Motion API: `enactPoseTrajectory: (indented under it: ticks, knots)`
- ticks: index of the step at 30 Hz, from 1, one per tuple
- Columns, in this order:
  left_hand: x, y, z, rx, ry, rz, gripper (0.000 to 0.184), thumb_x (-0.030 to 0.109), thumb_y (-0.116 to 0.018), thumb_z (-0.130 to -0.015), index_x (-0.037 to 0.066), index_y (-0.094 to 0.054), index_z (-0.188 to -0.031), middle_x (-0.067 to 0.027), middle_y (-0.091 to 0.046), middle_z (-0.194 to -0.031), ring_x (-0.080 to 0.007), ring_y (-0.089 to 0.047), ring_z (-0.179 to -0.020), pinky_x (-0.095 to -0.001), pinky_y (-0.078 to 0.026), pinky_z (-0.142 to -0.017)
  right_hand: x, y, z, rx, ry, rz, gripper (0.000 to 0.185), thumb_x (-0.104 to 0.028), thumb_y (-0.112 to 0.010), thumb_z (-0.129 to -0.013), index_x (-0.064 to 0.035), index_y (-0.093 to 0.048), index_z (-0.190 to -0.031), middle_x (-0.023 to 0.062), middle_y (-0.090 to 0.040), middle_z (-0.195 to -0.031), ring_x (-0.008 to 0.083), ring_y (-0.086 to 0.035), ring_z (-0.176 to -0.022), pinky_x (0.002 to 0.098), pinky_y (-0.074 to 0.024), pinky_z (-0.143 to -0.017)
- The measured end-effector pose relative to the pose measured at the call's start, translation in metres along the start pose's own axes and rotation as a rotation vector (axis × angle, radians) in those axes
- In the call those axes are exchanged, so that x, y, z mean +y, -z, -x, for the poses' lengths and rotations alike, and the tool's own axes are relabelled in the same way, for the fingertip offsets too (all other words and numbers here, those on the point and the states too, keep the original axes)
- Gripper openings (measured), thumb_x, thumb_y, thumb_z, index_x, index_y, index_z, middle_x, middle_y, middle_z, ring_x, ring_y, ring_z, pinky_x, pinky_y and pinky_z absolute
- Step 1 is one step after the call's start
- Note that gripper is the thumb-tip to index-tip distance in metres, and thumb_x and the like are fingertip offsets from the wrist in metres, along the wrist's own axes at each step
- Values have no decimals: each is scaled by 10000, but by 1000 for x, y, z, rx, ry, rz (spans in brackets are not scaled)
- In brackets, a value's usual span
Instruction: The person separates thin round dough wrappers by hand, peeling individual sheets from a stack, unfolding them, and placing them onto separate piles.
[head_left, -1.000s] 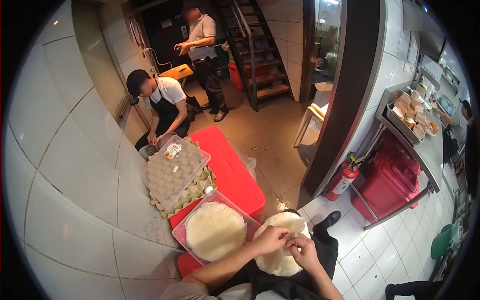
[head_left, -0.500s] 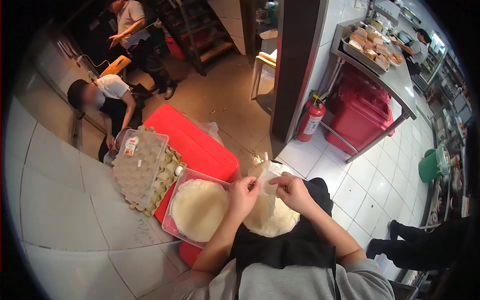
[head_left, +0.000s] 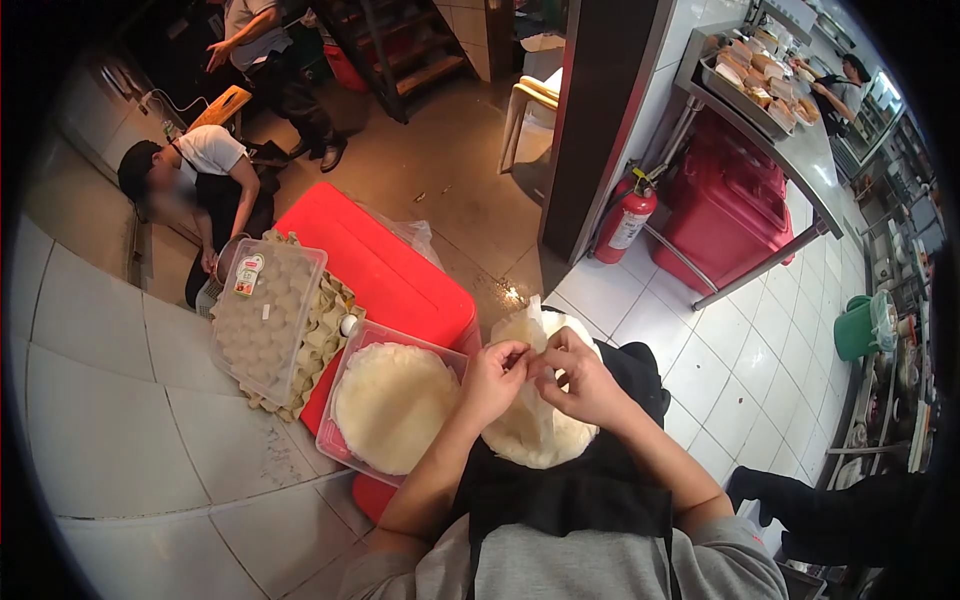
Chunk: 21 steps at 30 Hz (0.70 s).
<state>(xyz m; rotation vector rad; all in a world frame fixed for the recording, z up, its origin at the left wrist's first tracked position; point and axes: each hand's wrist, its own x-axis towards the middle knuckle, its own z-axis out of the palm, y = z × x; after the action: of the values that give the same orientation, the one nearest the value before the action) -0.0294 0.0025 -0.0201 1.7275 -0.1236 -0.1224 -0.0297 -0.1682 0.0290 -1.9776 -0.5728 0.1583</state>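
Left hand (head_left: 497, 375) and right hand (head_left: 580, 380) close together, pinching 1 thin sheet (head_left: 521, 323) over pale stack (head_left: 560, 447). Tub (head_left: 331, 452) at near end of red box (head_left: 380, 265); egg (head_left: 349, 325) by its far-left corner.

There are two hands (head_left: 497, 378) (head_left: 580, 378), two pale stacks (head_left: 396, 408) (head_left: 560, 440), one fire extinguisher (head_left: 626, 222), one staircase (head_left: 405, 50)

Thin sheet (head_left: 522, 324) partly hidden by hands (head_left: 492, 384) (head_left: 584, 384), standing person (head_left: 287, 95) cut off above

A thin, translucent whitish sheet (head_left: 522, 325) rises, creased and lifted, at lower centre. Beneath it lies a round, ragged-edged cream-coloured stack (head_left: 562, 450).
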Motion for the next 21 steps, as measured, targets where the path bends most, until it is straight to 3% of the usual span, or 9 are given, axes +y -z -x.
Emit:
enactPoseTrajectory:
  ticks: [7,10,13,16,19,21]
  knots:
    - [3,-9,-2,115,-63,-221,138,92,-605,-893,-42,-636,-907,-30,-636,-699,-62,-595,-647,-220,-486,-577,16,21,6,-20,-142,70,320,54,-524,-693,-9,-644,-983,133,-539,-864,264,-572,-692,349,-465,-637]
    - [-11,-13,0,140,-7,-185,142,97,-605,-896,-41,-635,-912,-32,-631,-704,-64,-588,-631,-220,-494,-575,28,24,16,58,-208,-13,362,61,-514,-713,-24,-628,-1046,87,-527,-879,181,-536,-649,293,-439,-586]
    - [-22,-19,6,155,93,-58,140,91,-615,-892,-44,-624,-927,-38,-634,-730,-61,-585,-625,-211,-497,-580,31,30,24,59,-259,-28,391,58,-515,-708,-24,-617,-1076,94,-527,-877,181,-537,-654,297,-439,-598]
    - [-24,-20,9,69,124,-23,267,212,-576,-932,-52,-612,-951,-57,-645,-763,-89,-607,-677,-237,-504,-644,24,27,30,55,-152,-24,394,55,-519,-713,-23,-606,-1090,102,-525,-882,198,-540,-666,305,-442,-615]
    - [5,-21,5,11,-33,-54,376,322,-540,-946,-26,-618,-827,-72,-608,-642,-127,-588,-621,-309,-463,-581,18,21,33,-35,-44,-22,420,54,-525,-714,-24,-580,-1123,118,-525,-885,256,-546,-676,326,-444,-627]
    - [-13,-19,-1,-52,-74,-265,465,390,-488,-961,-25,-597,-783,-76,-570,-619,-132,-560,-622,-329,-454,-594,15,15,34,-30,14,-53,445,58,-522,-710,-24,-567,-1144,119,-536,-894,277,-550,-682,334,-444,-619]
